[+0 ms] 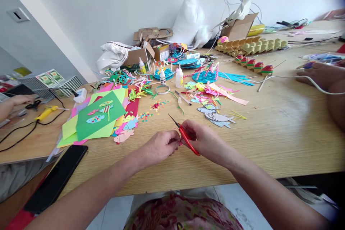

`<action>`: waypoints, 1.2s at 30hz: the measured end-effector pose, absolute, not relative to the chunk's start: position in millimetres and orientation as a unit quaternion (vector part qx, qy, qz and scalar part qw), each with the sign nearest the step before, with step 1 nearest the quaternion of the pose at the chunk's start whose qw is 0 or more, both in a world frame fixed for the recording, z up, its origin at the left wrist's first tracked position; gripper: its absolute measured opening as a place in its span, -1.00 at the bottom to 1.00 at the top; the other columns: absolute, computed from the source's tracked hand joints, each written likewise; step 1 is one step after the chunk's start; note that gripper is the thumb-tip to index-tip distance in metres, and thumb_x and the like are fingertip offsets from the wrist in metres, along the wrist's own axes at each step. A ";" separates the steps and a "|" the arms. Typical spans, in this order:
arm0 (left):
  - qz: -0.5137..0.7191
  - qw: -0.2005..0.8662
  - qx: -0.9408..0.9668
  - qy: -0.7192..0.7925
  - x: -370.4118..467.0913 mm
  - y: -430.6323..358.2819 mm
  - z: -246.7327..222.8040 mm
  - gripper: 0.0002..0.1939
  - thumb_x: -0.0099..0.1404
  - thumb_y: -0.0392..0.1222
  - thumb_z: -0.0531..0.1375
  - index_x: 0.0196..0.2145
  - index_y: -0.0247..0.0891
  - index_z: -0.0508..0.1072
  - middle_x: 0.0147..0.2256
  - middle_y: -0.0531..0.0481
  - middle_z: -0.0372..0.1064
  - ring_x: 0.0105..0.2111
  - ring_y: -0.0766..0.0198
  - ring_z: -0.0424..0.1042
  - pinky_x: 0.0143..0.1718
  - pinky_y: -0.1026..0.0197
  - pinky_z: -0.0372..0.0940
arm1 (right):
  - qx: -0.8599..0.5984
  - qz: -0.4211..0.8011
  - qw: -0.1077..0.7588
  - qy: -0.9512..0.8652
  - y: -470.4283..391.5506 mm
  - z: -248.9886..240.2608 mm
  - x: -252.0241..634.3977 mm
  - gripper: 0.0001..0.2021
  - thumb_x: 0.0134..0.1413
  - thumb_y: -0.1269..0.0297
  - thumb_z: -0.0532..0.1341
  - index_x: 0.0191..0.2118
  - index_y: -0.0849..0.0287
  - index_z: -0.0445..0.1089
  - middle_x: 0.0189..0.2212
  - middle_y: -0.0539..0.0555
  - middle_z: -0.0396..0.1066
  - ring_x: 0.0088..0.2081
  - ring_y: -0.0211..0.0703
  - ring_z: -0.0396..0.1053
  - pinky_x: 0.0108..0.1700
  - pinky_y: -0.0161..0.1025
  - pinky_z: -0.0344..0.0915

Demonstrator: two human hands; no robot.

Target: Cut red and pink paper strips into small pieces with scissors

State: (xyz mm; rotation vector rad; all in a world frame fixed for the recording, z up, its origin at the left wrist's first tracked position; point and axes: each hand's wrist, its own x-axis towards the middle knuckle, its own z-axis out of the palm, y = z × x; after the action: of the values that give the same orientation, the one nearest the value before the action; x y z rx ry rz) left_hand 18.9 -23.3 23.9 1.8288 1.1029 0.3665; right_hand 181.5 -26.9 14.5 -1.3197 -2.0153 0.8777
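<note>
Near the worktop's [151,176] front edge, your left hand [161,146] pinches a pink scrap [180,143], your right hand [202,136] grasps scissors [184,136]; confetti [157,105] and grey fish [219,117] lie beyond, sheets [84,125] and a phone [58,176] leftward.

The bare left forearm [107,176] is extended inward from the lower left and the bare right forearm [265,184] from the lower right, so that both hands are held close together before the body. The bare left hand [161,145] is kept back upward, its fingers curled toward the thumb, while the bare right hand [205,139] is turned partly sideways, its fingers bent in a grip.
</note>
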 end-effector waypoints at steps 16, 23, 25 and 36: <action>0.317 0.594 0.604 0.427 31.0 -27.4 11.4 -0.80 0.11 -0.10 0.07 -0.50 -0.31 0.27 -0.58 0.08 0.18 -0.58 0.43 0.21 -0.58 0.36 0.17 | -0.443 0.531 0.482 -0.538 -28.6 3.8 172.0 -0.76 -0.22 0.26 0.22 -0.42 0.13 0.11 -0.59 -0.10 0.23 -0.53 -0.31 0.23 -0.51 -0.36 0.18; 0.328 0.610 0.586 0.421 26.6 -25.3 9.9 -0.79 0.09 -0.10 0.11 -0.53 -0.32 0.28 -0.60 0.09 0.17 -0.60 0.44 0.19 -0.59 0.37 0.15 | -0.470 0.498 0.416 -0.599 -34.4 8.2 178.7 -0.80 -0.10 0.17 0.13 -0.44 0.16 0.12 -0.58 -0.08 0.18 -0.55 -0.34 0.15 -0.53 -0.38 0.12; 0.326 0.616 0.584 0.415 22.4 -25.0 11.6 -0.79 0.09 -0.10 0.11 -0.51 -0.32 0.29 -0.59 0.09 0.18 -0.59 0.44 0.20 -0.57 0.37 0.16 | -0.491 0.452 0.359 -0.652 -38.4 10.4 186.2 -0.81 -0.04 0.15 0.07 -0.46 0.17 0.15 -0.60 -0.09 0.14 -0.56 -0.34 0.12 -0.55 -0.38 0.08; 0.290 0.653 0.570 0.406 14.9 -22.8 20.7 -0.78 0.06 -0.08 0.16 -0.50 -0.32 0.29 -0.58 0.08 0.22 -0.57 0.43 0.23 -0.52 0.34 0.18 | -0.512 0.336 0.198 -0.766 -54.1 19.0 209.8 -0.78 0.01 0.15 0.04 -0.51 0.17 0.21 -0.67 -0.09 0.18 -0.62 -0.36 0.06 -0.60 -0.39 -0.04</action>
State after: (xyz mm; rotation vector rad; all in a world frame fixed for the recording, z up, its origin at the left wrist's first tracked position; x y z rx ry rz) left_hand 14.9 -22.8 20.7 1.2924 0.9208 0.6574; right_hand 209.8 -54.1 19.0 -1.4323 -2.1419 0.9393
